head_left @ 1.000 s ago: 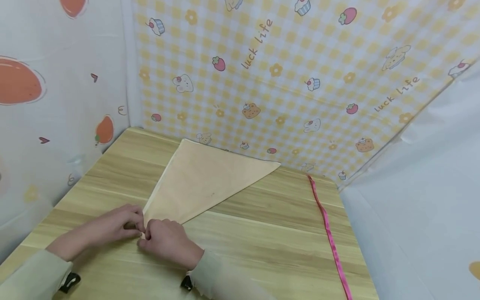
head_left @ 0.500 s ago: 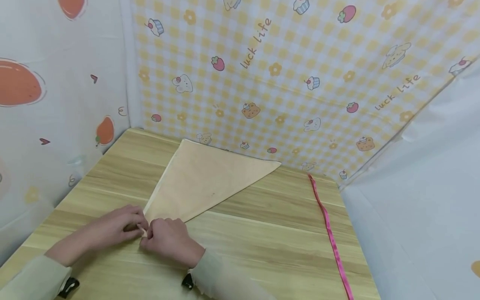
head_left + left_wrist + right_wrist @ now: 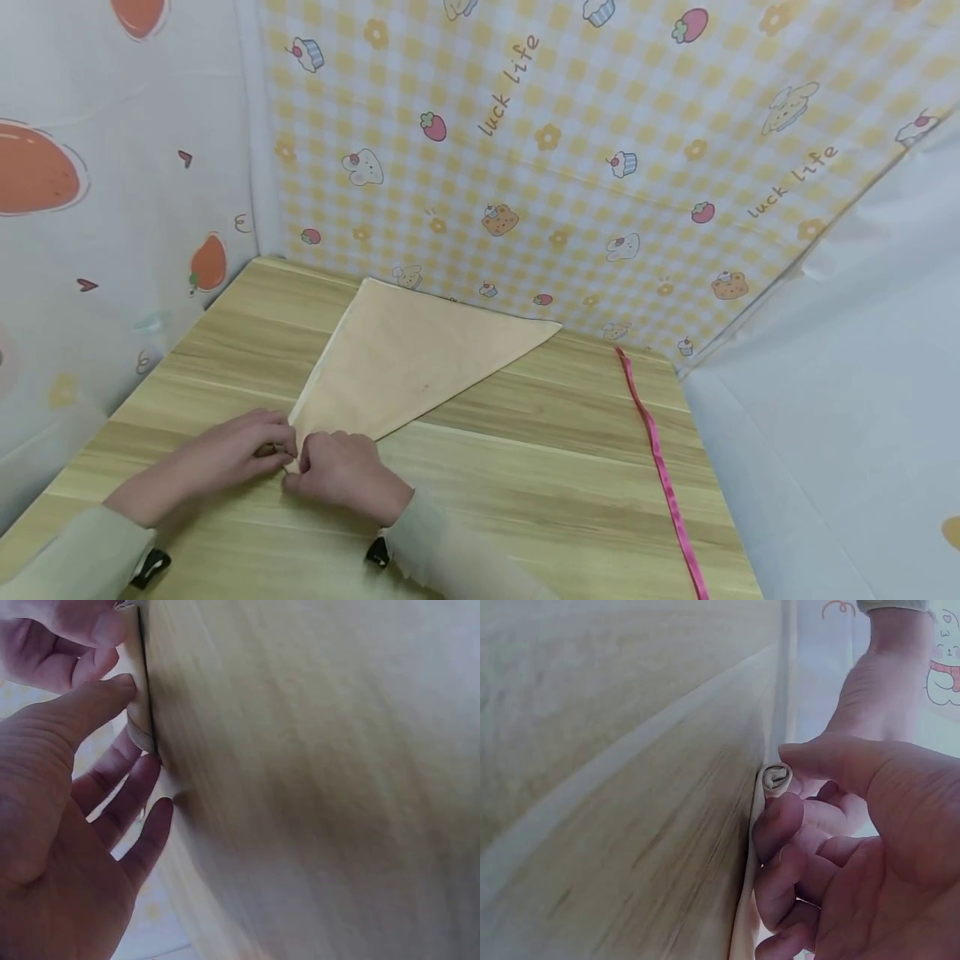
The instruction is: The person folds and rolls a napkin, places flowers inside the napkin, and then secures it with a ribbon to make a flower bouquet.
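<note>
A beige cloth [image 3: 412,358] lies flat in a pointed shape toward the back of the table, its near corner turned into a small roll. My left hand [image 3: 243,450] pinches one end of this roll; in the left wrist view its thumb lies on the rolled cloth [image 3: 133,660], with fingers behind it. Right beside it, my right hand [image 3: 345,473] holds the other end with curled fingers. The right wrist view shows the spiral end of the roll [image 3: 777,777] between that thumb and fingers. In the head view the hands cover most of the roll.
A pink ribbon [image 3: 663,479] runs along the right side of the wooden table [image 3: 525,500]. A yellow checked, printed sheet [image 3: 555,192] hangs along the back edge. Pale sheets stand at the left [image 3: 135,208] and right.
Both hands have shifted slightly away from the body and to the right with the rolled corner. The rest of the cloth and the ribbon lie where they were.
</note>
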Tool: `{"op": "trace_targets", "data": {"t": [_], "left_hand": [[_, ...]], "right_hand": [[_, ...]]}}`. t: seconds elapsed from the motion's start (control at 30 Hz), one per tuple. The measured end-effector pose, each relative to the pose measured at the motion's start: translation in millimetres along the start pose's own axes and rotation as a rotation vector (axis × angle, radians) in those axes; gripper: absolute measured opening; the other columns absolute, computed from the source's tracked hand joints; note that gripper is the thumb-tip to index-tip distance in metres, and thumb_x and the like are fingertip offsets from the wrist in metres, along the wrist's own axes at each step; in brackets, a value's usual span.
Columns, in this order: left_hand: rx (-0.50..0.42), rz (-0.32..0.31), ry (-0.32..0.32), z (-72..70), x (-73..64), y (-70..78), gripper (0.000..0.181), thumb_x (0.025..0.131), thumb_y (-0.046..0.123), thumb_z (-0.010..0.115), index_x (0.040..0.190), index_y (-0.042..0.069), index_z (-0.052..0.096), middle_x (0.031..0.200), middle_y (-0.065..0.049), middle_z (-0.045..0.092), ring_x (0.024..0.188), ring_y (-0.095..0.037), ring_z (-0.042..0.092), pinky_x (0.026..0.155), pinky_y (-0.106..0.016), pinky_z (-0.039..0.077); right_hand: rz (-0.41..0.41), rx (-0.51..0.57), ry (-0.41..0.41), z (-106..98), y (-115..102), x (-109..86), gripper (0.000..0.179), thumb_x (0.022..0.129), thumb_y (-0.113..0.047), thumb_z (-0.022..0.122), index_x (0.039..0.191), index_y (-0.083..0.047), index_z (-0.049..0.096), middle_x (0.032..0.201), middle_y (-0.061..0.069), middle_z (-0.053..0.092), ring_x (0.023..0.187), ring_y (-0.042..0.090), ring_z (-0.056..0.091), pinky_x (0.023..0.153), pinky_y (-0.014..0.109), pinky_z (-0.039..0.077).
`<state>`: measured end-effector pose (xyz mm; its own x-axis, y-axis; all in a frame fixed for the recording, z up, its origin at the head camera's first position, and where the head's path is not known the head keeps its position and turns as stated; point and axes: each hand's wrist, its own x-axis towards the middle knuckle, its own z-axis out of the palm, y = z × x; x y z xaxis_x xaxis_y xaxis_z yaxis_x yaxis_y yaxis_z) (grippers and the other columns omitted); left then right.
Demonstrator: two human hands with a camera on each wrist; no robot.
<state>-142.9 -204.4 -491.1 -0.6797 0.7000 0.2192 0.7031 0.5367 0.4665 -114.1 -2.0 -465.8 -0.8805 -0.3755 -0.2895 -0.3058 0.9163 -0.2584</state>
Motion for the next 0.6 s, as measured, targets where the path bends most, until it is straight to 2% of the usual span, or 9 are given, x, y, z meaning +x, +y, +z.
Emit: {"op": "trace_targets", "data": {"t": [0.17, 0.4, 0.6], "left_hand": [[0.010, -0.030, -0.030, 0.3, 2.4, 0.3, 0.033, 0.092, 0.011, 0.083, 0.089, 0.038, 0.065, 0.094, 0.023, 0.055, 0.088, 0.000, 0.050, 0.073, -0.026, 0.046], [0.008, -0.010, -0.006, 0.3, -0.6, 1.9, 0.030, 0.090, 0.008, 0.084, 0.097, 0.034, 0.071, 0.098, 0.022, 0.062, 0.091, 0.001, 0.055, 0.076, -0.028, 0.053], [0.007, 0.020, -0.005, 1.2, -0.8, -0.6, 0.029, 0.089, 0.009, 0.086, 0.099, 0.034, 0.074, 0.104, 0.018, 0.062, 0.092, 0.003, 0.056, 0.076, -0.027, 0.054]], "right_hand": [[-0.009, -0.020, 0.006, -0.1, 1.0, 0.1, 0.059, 0.099, -0.043, 0.069, 0.052, -0.023, 0.039, 0.045, -0.012, 0.026, 0.043, 0.007, 0.029, 0.045, 0.028, 0.034], [0.004, -0.021, -0.026, -3.6, 1.8, -0.7, 0.051, 0.099, -0.036, 0.066, 0.054, -0.024, 0.044, 0.047, -0.011, 0.034, 0.043, 0.008, 0.038, 0.045, 0.028, 0.038], [0.026, 0.019, -0.048, -4.8, 3.1, -1.2, 0.049, 0.095, -0.036, 0.067, 0.055, -0.023, 0.042, 0.047, -0.011, 0.031, 0.045, 0.009, 0.036, 0.046, 0.029, 0.037]]}}
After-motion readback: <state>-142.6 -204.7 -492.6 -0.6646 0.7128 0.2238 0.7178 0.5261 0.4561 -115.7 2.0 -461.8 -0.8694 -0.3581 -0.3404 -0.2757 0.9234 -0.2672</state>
